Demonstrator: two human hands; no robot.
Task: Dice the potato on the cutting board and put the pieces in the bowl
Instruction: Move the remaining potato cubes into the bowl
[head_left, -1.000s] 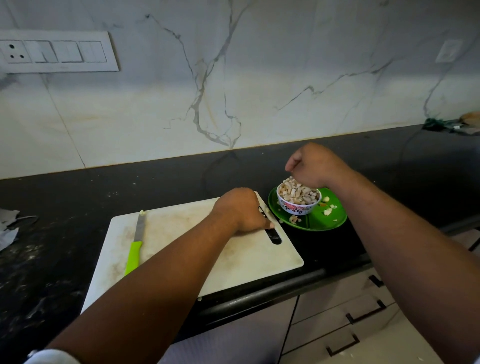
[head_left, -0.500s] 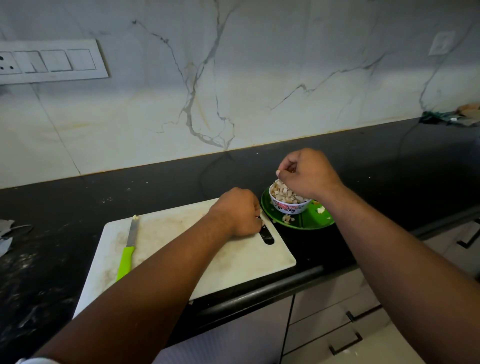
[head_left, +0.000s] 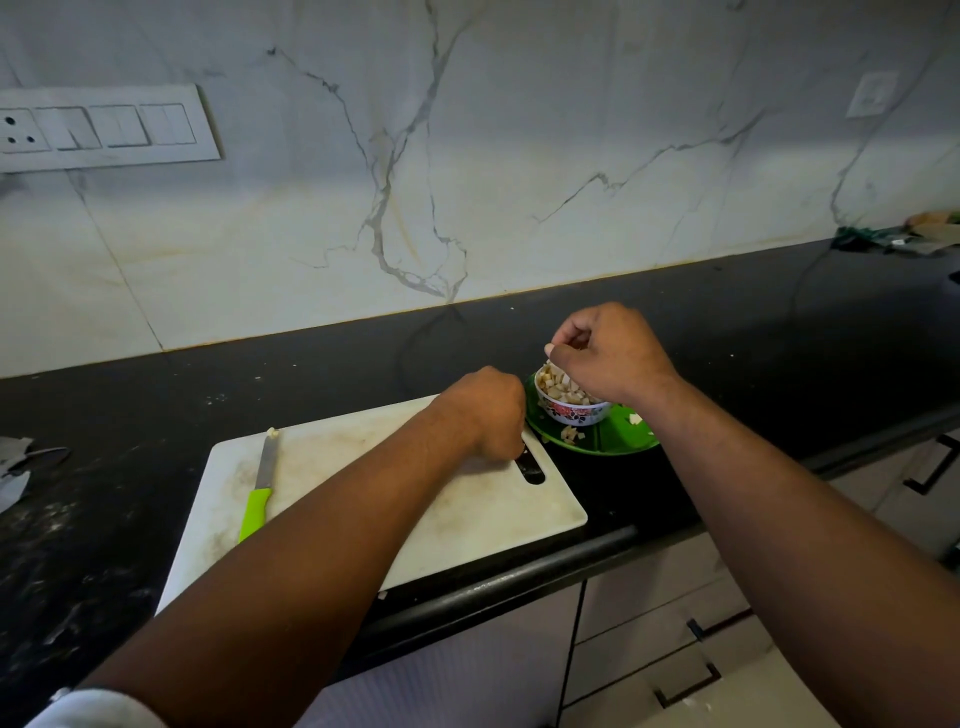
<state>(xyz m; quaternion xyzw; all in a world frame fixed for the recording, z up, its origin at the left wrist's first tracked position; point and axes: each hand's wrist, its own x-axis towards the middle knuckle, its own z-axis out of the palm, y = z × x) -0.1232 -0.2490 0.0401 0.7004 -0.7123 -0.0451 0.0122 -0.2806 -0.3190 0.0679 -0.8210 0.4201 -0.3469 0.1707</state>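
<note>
1. The right hand (head_left: 613, 353) hangs directly over the bowl (head_left: 574, 410), fingers curled inward. A pale piece shows at the fingertips (head_left: 550, 349); it appears to be a pinched potato piece, though the hold itself is partly hidden.
2. The left hand (head_left: 485, 413) rests on the far right end of the cutting board (head_left: 467, 519), beside the handle slot. Its fingers are curled under; whether they hold anything cannot be told.
3. The bowl stands on a green plate (head_left: 613, 439) just beside the board. It is heaped with diced potato (head_left: 558, 387).
4. A few stray pieces (head_left: 570, 432) lie on the plate outside the bowl.
5. The knife (head_left: 258, 488) lies unheld at the left end of the board, green handle toward the person.
6. No whole potato is visible on the board.
7. Judgement: dicing appears complete and transfer is nearly finished. The remaining work is the last pieces at hand and the strays on the plate.
</note>
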